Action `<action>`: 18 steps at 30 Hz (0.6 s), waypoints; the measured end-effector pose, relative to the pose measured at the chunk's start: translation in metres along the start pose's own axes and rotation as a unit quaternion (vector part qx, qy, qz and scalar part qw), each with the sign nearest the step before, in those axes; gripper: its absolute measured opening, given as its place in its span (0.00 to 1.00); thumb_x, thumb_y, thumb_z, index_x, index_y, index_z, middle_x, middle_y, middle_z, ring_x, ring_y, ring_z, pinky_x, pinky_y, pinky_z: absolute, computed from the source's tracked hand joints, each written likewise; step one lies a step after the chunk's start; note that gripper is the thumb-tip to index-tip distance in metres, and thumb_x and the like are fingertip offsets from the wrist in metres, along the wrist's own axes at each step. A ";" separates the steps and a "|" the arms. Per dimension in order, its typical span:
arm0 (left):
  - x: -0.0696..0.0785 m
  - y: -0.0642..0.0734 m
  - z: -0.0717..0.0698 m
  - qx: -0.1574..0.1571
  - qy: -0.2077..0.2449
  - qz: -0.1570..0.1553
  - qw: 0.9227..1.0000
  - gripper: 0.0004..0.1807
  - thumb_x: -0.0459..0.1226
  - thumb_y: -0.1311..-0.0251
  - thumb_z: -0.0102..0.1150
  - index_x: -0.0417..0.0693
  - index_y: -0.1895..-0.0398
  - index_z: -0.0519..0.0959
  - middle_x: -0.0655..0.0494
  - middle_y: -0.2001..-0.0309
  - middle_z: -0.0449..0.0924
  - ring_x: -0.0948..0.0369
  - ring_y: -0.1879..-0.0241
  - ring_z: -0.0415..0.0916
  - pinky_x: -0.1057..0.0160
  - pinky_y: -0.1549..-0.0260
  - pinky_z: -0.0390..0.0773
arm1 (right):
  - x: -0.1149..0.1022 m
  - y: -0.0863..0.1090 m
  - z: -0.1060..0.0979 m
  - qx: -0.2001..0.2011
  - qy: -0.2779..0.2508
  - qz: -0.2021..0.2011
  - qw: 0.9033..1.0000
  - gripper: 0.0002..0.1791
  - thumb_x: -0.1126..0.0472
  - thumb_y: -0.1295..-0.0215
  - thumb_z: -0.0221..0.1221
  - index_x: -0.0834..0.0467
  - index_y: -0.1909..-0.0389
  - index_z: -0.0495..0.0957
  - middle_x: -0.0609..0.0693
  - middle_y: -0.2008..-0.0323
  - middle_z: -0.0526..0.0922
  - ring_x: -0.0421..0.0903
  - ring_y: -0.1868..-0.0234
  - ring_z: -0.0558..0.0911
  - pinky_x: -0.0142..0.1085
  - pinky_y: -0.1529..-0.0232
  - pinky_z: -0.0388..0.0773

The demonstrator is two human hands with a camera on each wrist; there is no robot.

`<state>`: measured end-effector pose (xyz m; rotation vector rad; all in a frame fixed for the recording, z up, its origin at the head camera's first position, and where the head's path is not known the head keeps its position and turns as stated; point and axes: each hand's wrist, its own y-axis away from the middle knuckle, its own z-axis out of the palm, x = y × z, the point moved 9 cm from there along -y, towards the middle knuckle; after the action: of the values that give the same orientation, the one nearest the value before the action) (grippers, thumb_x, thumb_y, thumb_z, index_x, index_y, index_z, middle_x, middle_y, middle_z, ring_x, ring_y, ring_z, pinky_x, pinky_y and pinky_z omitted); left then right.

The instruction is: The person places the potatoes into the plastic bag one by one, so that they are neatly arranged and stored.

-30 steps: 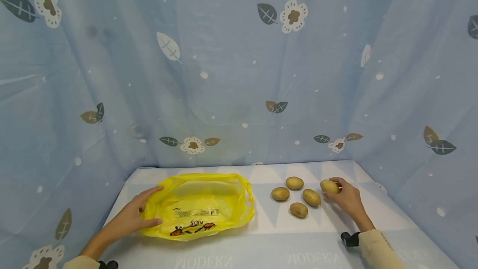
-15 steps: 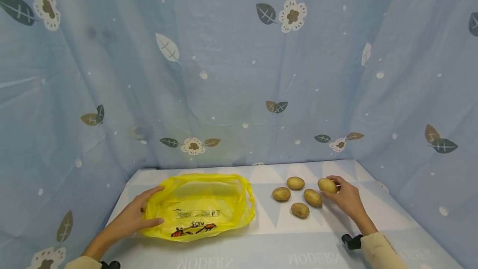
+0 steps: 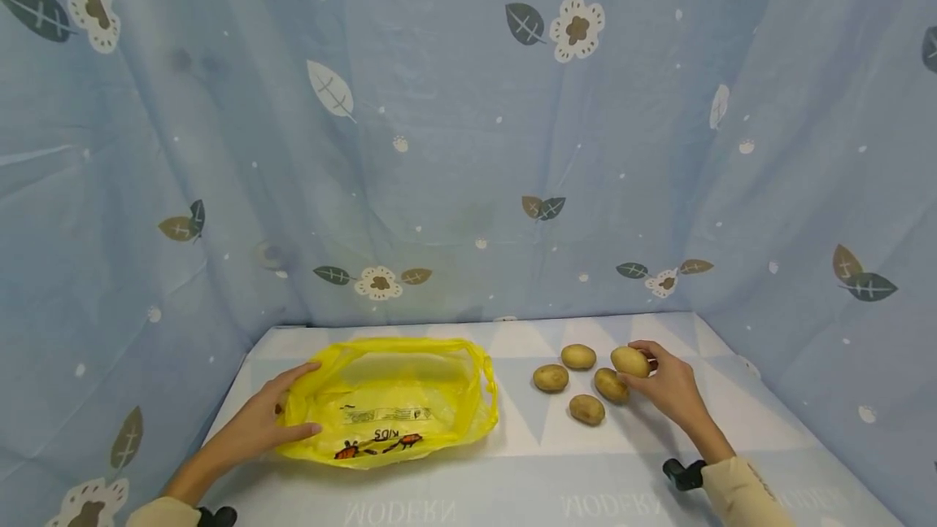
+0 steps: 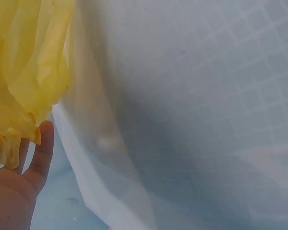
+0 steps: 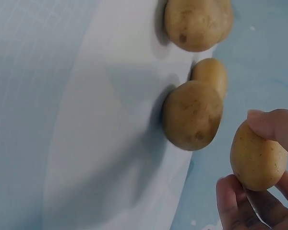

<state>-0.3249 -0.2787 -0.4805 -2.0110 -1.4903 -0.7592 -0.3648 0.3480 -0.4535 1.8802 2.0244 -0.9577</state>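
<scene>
A thin yellow plastic bag (image 3: 395, 447) lies on the table with its mouth spread wide. At its left end my left hand (image 3: 252, 425) grips it, the thumb and forefinger apart along the rim; the other fingers are mostly hidden. Gathered yellow plastic hangs over the fingers in the left wrist view. My right hand (image 3: 673, 389) pinches a potato (image 5: 258, 157) between thumb and fingers, raised beside the other potatoes. Several potatoes lie in a loose group below and left of it, among them one potato (image 3: 551, 378) nearest the bag and another potato (image 3: 587, 409) nearest the front.
A pale patterned cloth covers the table (image 3: 512, 486). Blue curtains (image 3: 454, 145) with leaves and flowers enclose the back and both sides. Black wrist straps (image 3: 684, 474) show at both sleeves.
My right hand has carried its potato left and slightly up, so it now overlaps one of the resting potatoes. The left hand and bag have stayed in place.
</scene>
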 end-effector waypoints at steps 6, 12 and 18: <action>0.004 -0.002 -0.001 0.004 0.005 0.024 1.000 0.50 0.50 0.43 0.76 0.51 0.21 0.61 0.36 0.23 0.57 0.31 0.27 0.53 0.24 0.40 0.59 | -0.012 -0.002 0.005 -0.011 -0.014 -0.004 1.000 0.32 0.58 0.43 0.76 0.63 0.39 0.77 0.64 0.48 0.82 0.55 0.55 0.81 0.40 0.62 0.78; 0.005 -0.001 -0.003 0.009 -0.001 0.019 1.000 0.50 0.50 0.44 0.77 0.50 0.21 0.61 0.35 0.24 0.58 0.31 0.28 0.54 0.25 0.40 0.60 | -0.025 -0.004 0.012 -0.018 -0.026 -0.014 0.999 0.32 0.58 0.43 0.76 0.62 0.39 0.77 0.63 0.47 0.82 0.54 0.55 0.81 0.38 0.65 0.79; 0.007 -0.001 -0.003 0.004 0.000 0.010 1.000 0.51 0.50 0.44 0.77 0.49 0.21 0.60 0.35 0.24 0.57 0.31 0.27 0.54 0.25 0.40 0.60 | -0.035 -0.004 0.019 -0.026 -0.039 -0.011 0.999 0.32 0.60 0.42 0.76 0.62 0.38 0.76 0.63 0.47 0.82 0.54 0.55 0.82 0.42 0.61 0.80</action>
<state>-0.3245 -0.2762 -0.4731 -2.0180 -1.4675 -0.7444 -0.3679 0.3086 -0.4470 1.7690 2.0088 -0.9586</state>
